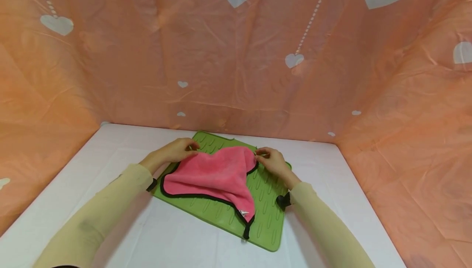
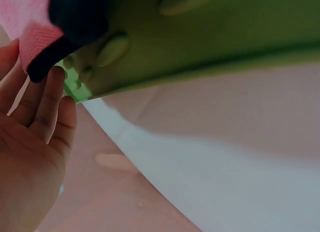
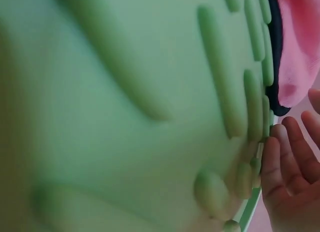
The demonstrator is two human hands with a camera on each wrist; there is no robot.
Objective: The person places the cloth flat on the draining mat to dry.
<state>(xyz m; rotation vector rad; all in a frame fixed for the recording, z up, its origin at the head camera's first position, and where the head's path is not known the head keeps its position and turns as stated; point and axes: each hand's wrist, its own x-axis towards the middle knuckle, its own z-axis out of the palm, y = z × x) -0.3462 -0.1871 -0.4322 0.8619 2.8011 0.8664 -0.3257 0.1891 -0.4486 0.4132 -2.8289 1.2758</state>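
A pink cloth (image 1: 217,173) with black trim lies wrinkled, its far edge bunched or folded over. Under it is a green ribbed mat (image 1: 265,223). At the cloth's far left corner my left hand (image 1: 178,150) pinches the fabric between thumb and fingers; in the left wrist view the trimmed corner hides some fingertips of the left hand (image 2: 35,137). My right hand (image 1: 273,162) is at the far right corner. In the right wrist view the fingers of the right hand (image 3: 295,167) are extended beside the corner, with no fabric visible between them.
The mat lies askew on a white table (image 1: 147,235). Orange sheeting (image 1: 228,55) with pale hearts walls the back and both sides. A black strap (image 1: 284,201) shows at the right wrist. The cloth's near corner has a black loop (image 1: 247,231).
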